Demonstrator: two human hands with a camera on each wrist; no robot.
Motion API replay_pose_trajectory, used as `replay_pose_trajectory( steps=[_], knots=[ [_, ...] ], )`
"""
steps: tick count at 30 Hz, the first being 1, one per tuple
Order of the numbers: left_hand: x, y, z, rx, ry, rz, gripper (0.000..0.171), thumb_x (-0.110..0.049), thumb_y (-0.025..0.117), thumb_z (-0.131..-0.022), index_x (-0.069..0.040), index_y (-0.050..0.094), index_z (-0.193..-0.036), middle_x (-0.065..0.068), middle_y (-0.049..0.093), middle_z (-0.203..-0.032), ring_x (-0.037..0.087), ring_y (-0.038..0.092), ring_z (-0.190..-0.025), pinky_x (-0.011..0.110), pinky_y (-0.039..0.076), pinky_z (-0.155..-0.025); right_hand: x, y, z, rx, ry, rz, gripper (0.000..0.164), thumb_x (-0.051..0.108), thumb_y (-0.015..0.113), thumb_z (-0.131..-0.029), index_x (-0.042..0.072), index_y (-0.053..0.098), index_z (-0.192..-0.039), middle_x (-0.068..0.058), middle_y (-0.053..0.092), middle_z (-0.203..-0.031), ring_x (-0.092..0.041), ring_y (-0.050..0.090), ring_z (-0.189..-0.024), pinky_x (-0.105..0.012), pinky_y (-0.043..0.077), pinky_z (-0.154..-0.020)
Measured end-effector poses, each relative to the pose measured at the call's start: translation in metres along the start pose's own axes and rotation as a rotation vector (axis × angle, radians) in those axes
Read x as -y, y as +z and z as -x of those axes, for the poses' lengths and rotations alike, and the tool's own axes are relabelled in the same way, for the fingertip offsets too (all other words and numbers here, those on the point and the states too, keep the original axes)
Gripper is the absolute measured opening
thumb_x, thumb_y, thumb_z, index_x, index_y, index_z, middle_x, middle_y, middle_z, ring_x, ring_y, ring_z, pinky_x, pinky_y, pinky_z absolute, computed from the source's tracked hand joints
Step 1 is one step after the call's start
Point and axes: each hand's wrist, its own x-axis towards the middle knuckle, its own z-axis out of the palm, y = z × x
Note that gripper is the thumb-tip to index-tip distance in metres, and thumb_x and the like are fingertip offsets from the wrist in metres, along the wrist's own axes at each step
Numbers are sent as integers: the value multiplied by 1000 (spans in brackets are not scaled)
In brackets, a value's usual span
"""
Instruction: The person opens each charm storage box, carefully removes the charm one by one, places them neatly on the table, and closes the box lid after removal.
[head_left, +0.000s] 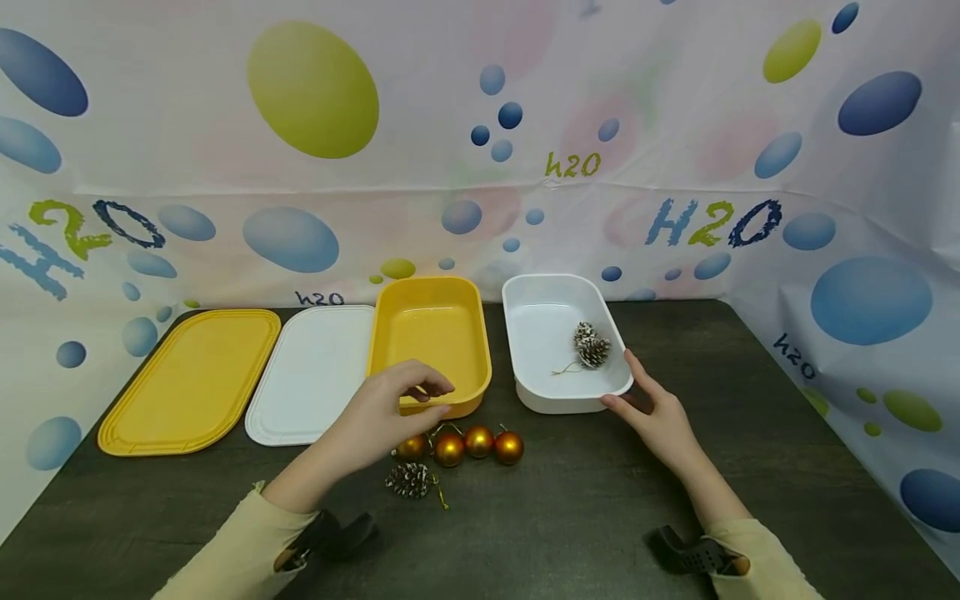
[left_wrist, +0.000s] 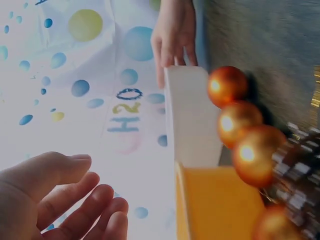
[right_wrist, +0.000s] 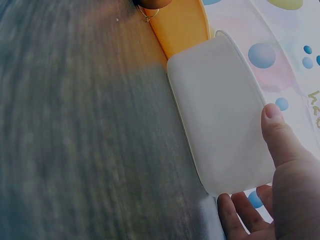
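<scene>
My left hand [head_left: 378, 408] hovers above the near end of the yellow container [head_left: 480, 367], its fingers loosely bent around nothing. In the left wrist view that hand's fingers [left_wrist: 75, 205] hang apart from everything. With thumb and fingers, my right hand [head_left: 656, 417] grips the near right corner of the white container [head_left: 551, 398]; in the right wrist view the thumb [right_wrist: 275, 127] lies at its rim. Two frosted pine cones [head_left: 592, 348] lie inside the white container. Several golden-orange baubles [head_left: 478, 442] and another pine cone [head_left: 408, 481] are on the table below my left hand.
A yellow lid [head_left: 191, 383] and a white lid [head_left: 311, 375] lie flat to the left of the yellow container. The dark table [head_left: 570, 517] ends at a patterned backdrop [head_left: 420, 108] behind the containers. Each wrist wears a dark strap-on mount.
</scene>
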Motion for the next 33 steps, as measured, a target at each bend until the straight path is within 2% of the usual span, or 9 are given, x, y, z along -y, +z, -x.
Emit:
replay_pose_trajectory(
  steps=[6,12,16,20,22,24,28,33],
  knots=[
    [-10,13,-32,59,16,68,15,-14,71,-87,-9,69,-101,0,65,-98,12,60,-88,30,52,-81,-2,-2,0,-8,-15,3,77,23,69,-89,15,25,-152,-20,26,-152,-38,46,-124,-31,50,-86],
    [-18,30,-68,129,-8,218,14,-13,70,-87,-9,69,-100,-2,65,-93,12,59,-87,27,52,-79,-3,-4,2,-17,-16,-6,76,23,69,-89,16,25,-152,-22,27,-151,-37,49,-122,-29,51,-85],
    [-22,47,-94,152,-30,301,13,-14,70,-88,-9,69,-100,-1,65,-92,13,60,-86,27,52,-77,-3,-5,3,-28,-25,-12,76,21,69,-89,15,26,-152,-22,27,-151,-37,50,-121,-23,51,-83],
    [-23,68,-116,157,-52,297,13,-14,70,-87,-9,70,-99,-1,65,-89,12,60,-84,25,50,-75,-5,-3,2,-32,-61,-34,74,17,69,-89,13,28,-151,-19,27,-152,-37,50,-121,-17,49,-82],
    [-22,79,-124,158,-64,284,13,-14,71,-87,-9,71,-98,-1,65,-86,11,60,-82,24,49,-74,-5,-2,1,-33,-79,-41,74,16,69,-89,11,28,-151,-17,26,-153,-37,47,-123,-23,50,-84],
    [-21,89,-132,161,-83,290,13,-13,70,-87,-7,71,-99,0,65,-86,12,59,-81,23,48,-73,-6,-2,0,-38,-85,-17,74,17,69,-89,11,29,-151,-15,25,-153,-37,42,-128,-34,50,-89],
    [-17,107,-144,136,-129,310,17,-11,69,-87,-2,69,-102,1,64,-86,12,58,-79,22,48,-71,-4,-2,0,-45,-74,60,75,23,70,-88,12,30,-151,-13,24,-154,-38,30,-136,-54,37,-101],
    [-16,126,-158,86,-203,295,20,-11,69,-86,-3,70,-104,0,64,-85,10,57,-77,21,47,-69,-3,-2,1,-27,-81,92,77,27,71,-88,13,29,-151,-11,20,-156,-38,22,-139,-63,27,-104]
  ],
)
